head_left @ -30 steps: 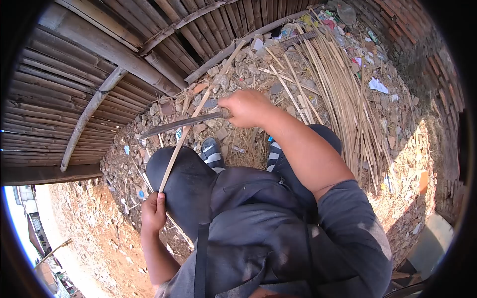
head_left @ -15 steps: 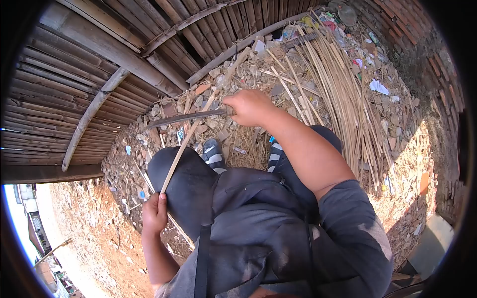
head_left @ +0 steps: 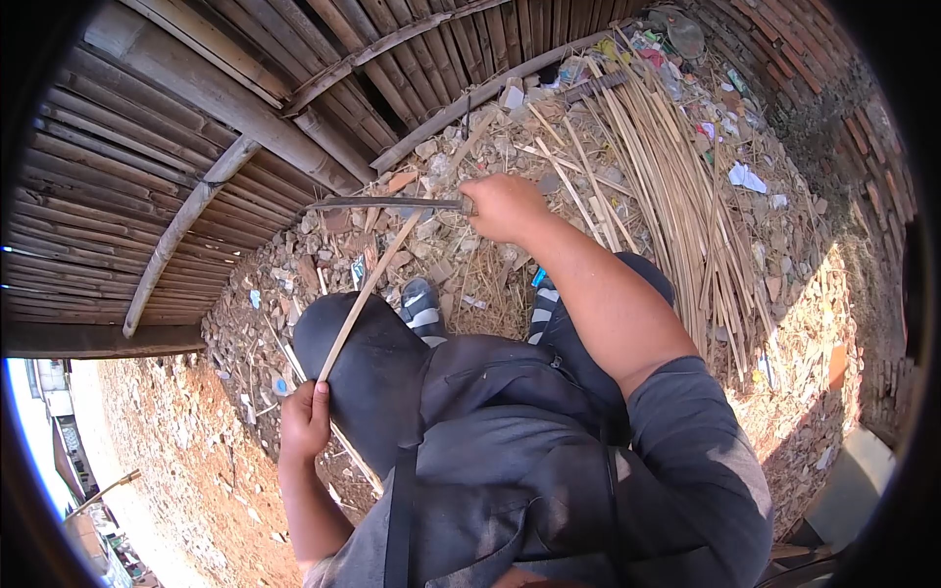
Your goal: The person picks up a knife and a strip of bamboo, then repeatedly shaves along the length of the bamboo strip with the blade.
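My left hand point(head_left: 306, 419), at the lower left, pinches the near end of a pale bamboo strip point(head_left: 365, 296). The strip slants up and away across my left knee. My right hand point(head_left: 502, 208) is closed round the handle of a long dark blade point(head_left: 382, 203), which points left. Near the strip's far end the blade crosses it; whether it is cutting into it I cannot tell.
A bundle of bamboo strips point(head_left: 667, 186) lies on the rubble to the right. Slatted bamboo point(head_left: 118, 216) rises at the left, with a brick wall point(head_left: 794, 49) at the right. My sandalled feet point(head_left: 421, 309) stand on stony ground.
My right hand has moved slightly forward and right with the blade, which now crosses the strip farther from me and lies more level. My left hand has barely moved.
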`<control>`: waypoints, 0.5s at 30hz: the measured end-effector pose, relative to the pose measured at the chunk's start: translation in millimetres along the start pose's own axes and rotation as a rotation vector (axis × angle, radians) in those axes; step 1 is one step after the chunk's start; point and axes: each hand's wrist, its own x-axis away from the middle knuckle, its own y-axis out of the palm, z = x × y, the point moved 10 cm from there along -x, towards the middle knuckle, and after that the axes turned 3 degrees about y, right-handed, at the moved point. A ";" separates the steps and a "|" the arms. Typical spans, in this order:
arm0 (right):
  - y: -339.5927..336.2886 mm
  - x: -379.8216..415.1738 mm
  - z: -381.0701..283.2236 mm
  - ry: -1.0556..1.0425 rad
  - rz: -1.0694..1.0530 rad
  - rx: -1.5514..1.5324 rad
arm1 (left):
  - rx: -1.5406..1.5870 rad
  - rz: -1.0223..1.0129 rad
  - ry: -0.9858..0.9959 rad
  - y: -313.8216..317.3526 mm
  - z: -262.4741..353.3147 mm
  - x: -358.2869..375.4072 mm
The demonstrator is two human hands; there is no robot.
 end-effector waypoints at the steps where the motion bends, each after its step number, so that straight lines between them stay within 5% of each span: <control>1: -3.6 3.2 -10.9 -0.041 0.002 0.005 | -0.008 -0.004 -0.014 -0.7 0.1 0.3; 8: 8.0 10.7 -52.3 -0.294 -0.005 0.029 | -0.012 0.006 -0.016 0.9 0.4 -0.2; 14: -5.4 -10.7 32.4 0.172 0.064 -0.121 | 0.005 -0.005 -0.020 4.5 -8.5 -0.9; 15: -2.9 -10.3 26.6 0.087 0.133 -0.093 | 0.019 -0.015 -0.029 5.7 -12.5 -1.3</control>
